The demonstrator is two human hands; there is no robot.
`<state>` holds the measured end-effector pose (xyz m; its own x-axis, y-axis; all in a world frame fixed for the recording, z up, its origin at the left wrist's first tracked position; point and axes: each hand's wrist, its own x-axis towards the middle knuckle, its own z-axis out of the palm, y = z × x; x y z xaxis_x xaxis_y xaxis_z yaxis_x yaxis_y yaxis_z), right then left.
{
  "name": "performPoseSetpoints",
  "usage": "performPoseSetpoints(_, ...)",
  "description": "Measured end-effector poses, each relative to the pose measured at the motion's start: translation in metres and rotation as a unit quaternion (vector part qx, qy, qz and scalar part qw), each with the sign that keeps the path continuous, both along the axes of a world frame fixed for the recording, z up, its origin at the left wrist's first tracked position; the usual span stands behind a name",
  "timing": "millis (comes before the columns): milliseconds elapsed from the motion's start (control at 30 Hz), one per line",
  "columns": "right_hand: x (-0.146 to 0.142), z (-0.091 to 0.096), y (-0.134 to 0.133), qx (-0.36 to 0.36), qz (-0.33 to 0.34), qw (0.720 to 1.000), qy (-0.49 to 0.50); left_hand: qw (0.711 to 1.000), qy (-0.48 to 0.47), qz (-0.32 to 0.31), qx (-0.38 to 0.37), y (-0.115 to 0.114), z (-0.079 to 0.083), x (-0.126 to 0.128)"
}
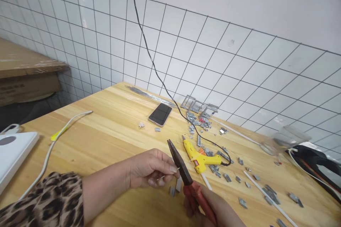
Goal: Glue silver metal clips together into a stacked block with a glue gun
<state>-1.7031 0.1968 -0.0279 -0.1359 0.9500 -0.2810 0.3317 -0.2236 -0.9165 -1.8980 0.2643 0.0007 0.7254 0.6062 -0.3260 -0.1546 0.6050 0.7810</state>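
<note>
My left hand point(151, 169) is closed in a pinch on a thin short wire point(167, 174) just above the wooden table point(112, 138). My right hand point(210, 207) is wrapped round the red handles of a pair of pliers point(183, 172), whose dark jaws point up and left, close to the wire. A yellow hot-glue gun point(197, 156) lies on the table just beyond the pliers, with its black cable running up out of view. Small grey metal clips point(173, 188) lie under the hands.
A black phone point(160, 114) lies face up further back. Several grey metal clips point(198, 122) are scattered to the right, with white sticks point(266, 196), a clear plastic piece point(283, 140) and a black bag point(317, 165). A white cable point(57, 136) and white device point(12, 152) sit left. A wire grid point(186, 49) backs the table.
</note>
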Motion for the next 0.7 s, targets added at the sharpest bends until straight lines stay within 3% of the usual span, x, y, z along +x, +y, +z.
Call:
performPoseSetpoints(167, 0.007, 0.013, -0.007, 0.09, 0.076, 0.989, -0.086, 1.0, -0.012, -0.015, 0.005, 0.001, -0.004, -0.001)
performPoseSetpoints(267, 0.006, 0.019, -0.008, 0.119, 0.082, 0.983, -0.115, 1.0, -0.018, -0.017, 0.009, 0.002, -0.008, -0.001)
performPoseSetpoints(433, 0.001, 0.024, -0.007, 0.121, 0.069, 0.982, -0.124, 0.999, -0.026, -0.013, 0.033, 0.004, -0.011, -0.002)
performPoseSetpoints(700, -0.001, 0.024, -0.007, 0.091, 0.074, 0.981, -0.153, 0.997, 0.023, 0.005, 0.074, 0.002, -0.005, -0.004)
